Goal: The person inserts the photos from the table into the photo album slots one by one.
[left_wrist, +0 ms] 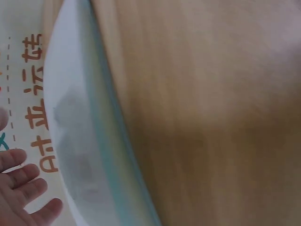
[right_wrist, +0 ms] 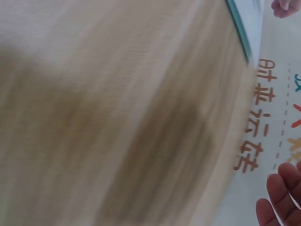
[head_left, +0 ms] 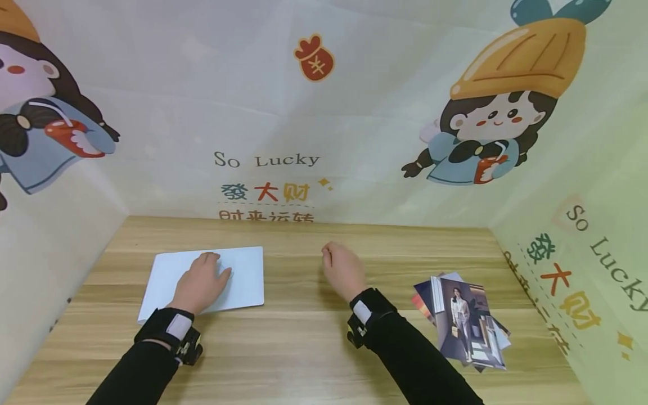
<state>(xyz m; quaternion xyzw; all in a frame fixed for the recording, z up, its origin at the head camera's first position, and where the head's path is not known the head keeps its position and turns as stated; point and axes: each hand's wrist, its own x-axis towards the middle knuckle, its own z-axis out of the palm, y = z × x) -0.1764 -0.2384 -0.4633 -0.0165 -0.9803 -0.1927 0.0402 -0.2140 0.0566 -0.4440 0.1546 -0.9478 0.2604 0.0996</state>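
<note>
A flat white rectangular booklet lies on the left part of the table; its layered teal and pale yellow edge shows in the left wrist view. Over it is my left hand, fingers loosely extended and thumb apart; whether it touches the cover I cannot tell. My right hand is above the table, to the right of the booklet, holding nothing. In the right wrist view its fingers look relaxed and slightly bent. A fanned stack of photo cards lies to the right of that hand, the top one picturing a standing figure.
The wood-grain table is bounded by a printed backdrop with cartoon figures and lettering, behind and on both sides. Black bands with small cameras sit on both wrists.
</note>
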